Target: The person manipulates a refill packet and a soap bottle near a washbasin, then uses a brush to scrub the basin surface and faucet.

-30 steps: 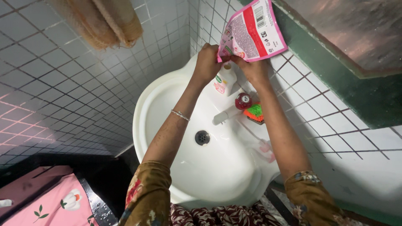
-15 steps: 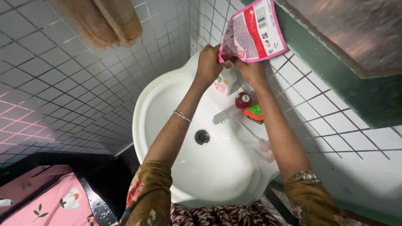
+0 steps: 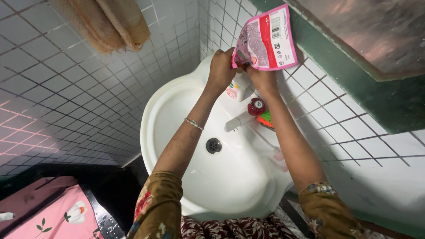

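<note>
Here, white washbasin (image 3: 177,132) sitting nearest, drain (image 3: 214,145) below the tap (image 3: 239,120), left hand (image 3: 221,71) and right hand (image 3: 261,79) staying raised, fingers pinching the pink refill pouch (image 3: 267,40) at its lower edge, pouch barely shifting since earlier, hanging over the soap bottle (image 3: 233,90).

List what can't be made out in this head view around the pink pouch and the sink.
- Pink refill pouch: lower corner hidden by left hand and right hand.
- White bottle: top hidden behind the left hand.
- Tap: spout opening not visible.
- Sink: near rim hidden by sleeves.
</note>
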